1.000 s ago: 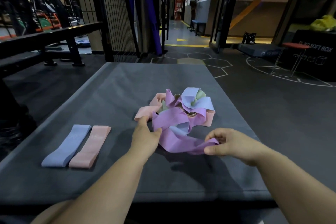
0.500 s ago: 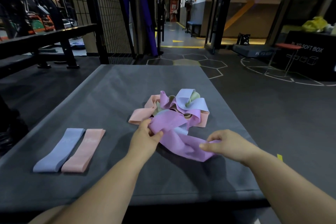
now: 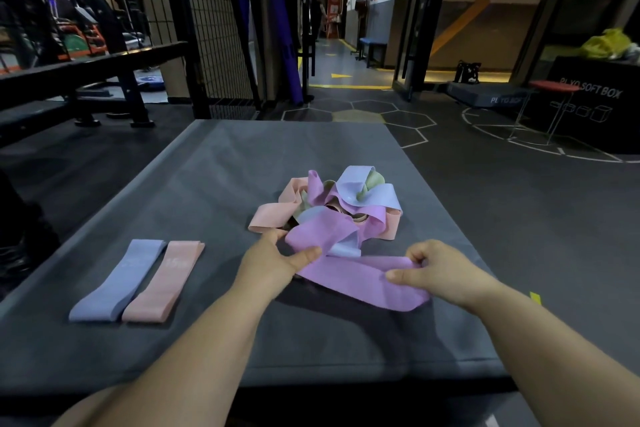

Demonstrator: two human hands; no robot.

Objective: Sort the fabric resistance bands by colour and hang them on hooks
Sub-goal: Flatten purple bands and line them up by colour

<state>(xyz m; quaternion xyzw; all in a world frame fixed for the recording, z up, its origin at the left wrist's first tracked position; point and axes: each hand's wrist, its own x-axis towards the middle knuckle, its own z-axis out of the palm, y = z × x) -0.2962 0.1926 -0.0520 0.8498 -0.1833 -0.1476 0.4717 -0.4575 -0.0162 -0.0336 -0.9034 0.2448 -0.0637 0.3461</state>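
1. The person's left hand [image 3: 273,260] pinches a wide lilac-pink loop of soft woven fabric band [image 3: 363,282], with the thumb laid flat on top and the fingers tucked behind a fold.
2. The right hand [image 3: 446,270] grips the same band near its closer end. Its fingers curl over the upper edge and the thumb points left across the cloth.
3. Between the hands the band lies in a slack, slightly twisted strip on the grey, matte, cloth-covered padded worktop [image 3: 207,184].
4. To the left, well apart from the hands, a pale blue flat fabric band [image 3: 117,282] and a peach flat fabric band [image 3: 162,282] lie pressed flat side by side with their long edges touching.
5. Just beyond the hands sits a tangled heap of bands [image 3: 346,201] in peach, lilac, pale blue and light green, all curled and looped over each other.
6. Farther off stand a black wire mesh panel [image 3: 214,28] and a black block lettered "PLYO SOFT BOX" [image 3: 595,104].
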